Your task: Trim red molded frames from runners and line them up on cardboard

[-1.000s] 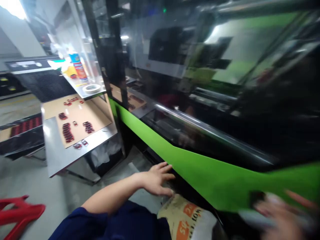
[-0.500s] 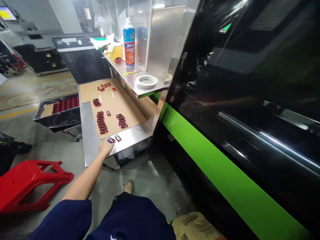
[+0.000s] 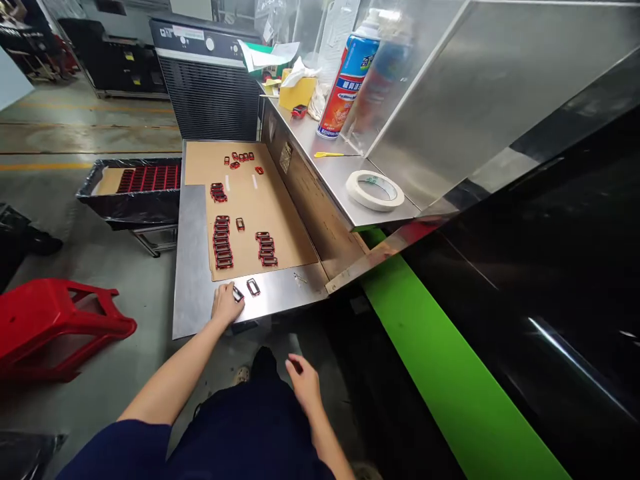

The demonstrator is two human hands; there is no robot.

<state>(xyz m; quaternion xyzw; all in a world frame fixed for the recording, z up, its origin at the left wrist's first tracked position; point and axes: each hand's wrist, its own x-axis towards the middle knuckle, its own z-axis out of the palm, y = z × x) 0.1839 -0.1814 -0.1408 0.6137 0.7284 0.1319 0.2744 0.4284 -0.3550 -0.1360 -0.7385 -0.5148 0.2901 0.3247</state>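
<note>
Rectangular red-and-black frames look light and stiff, with thin walls, so I'd pinch one by its outer rim. Two lie on the brushed steel ledge. Your left hand rests there, fingers curled down right at the nearer frame, but I can't tell if you're actually pinching it. Your right hand hangs loose near your lap, holding nothing I can see. Past them, more frames sit in rows on a cardboard sheet, with a spray can and masking tape roll at upper right.
</note>
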